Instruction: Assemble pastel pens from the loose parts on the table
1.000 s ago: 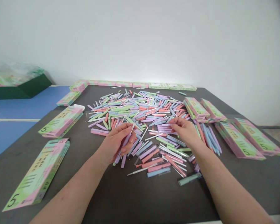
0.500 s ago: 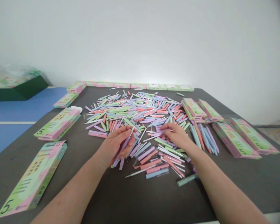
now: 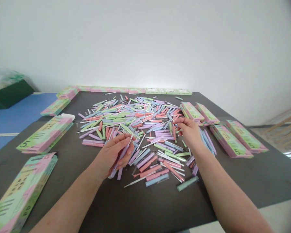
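My left hand (image 3: 109, 153) is closed around a purple pen barrel (image 3: 122, 153), with a thin white refill (image 3: 130, 139) standing out at its upper end. My right hand (image 3: 188, 131) is over the right side of a heap of loose pen parts (image 3: 126, 115). Its thumb and fingers are pinched together near blue and red pieces; what lies between them is too small to make out. Purple, green, blue and red barrels, white refills and clear caps make up the heap. Partly behind my right wrist lies a row of assembled-looking pens (image 3: 208, 140).
Printed pen boxes stand on the dark table (image 3: 140, 207): a long box (image 3: 21, 191) and an open-flapped box (image 3: 46, 132) at left, stacked boxes (image 3: 232, 140) at right, and a row of boxes (image 3: 135, 90) along the back. A dark green bin (image 3: 12, 94) rests on a blue surface (image 3: 36, 100).
My right hand has moved away from the purple parts, up and to the right across the heap. My left hand still grips the purple barrel. The view has turned slightly right.
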Motion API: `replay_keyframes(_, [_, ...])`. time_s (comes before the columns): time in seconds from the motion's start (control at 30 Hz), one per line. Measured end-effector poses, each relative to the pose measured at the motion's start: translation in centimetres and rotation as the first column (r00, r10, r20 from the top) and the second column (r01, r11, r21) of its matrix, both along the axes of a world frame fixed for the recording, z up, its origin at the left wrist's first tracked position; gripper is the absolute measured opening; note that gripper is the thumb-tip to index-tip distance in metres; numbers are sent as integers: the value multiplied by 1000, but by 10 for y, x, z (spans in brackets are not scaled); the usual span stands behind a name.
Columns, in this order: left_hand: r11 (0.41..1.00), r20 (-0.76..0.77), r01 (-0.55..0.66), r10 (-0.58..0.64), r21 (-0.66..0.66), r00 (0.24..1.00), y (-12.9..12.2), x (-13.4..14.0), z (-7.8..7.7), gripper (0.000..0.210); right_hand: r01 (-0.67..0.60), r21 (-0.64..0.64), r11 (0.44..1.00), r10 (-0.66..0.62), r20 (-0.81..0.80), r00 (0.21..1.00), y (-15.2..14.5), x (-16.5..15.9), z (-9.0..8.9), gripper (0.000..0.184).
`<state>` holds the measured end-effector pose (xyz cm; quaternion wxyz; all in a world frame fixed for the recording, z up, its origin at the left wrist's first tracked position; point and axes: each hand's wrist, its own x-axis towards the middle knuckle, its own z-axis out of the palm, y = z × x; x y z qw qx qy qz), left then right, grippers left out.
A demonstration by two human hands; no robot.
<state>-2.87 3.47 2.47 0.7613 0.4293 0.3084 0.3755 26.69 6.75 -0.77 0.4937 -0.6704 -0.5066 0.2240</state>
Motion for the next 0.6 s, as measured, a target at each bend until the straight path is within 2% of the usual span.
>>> replay_keyframes(0.13, [1000, -3, 4, -4, 5, 1000, 1, 0, -2, 17, -63, -107, 992, 86, 227, 970, -2, -2, 8, 25])
replay_keyframes(0.3, [1000, -15, 7, -6, 14, 1000, 0, -1, -2, 18, -113, -310, 944, 272, 536, 799, -8, -7, 17, 17])
replay_keyframes(0.47, [999, -9, 11, -11, 31, 1000, -4, 2, 0, 15, -124, -442, 888, 416, 659, 627, -7, -13, 13, 20])
replay_keyframes(0.6, [999, -12, -3, 3, 32, 1000, -6, 3, 1, 12, -142, -482, 865, 473, 686, 552, -7, -13, 12, 21])
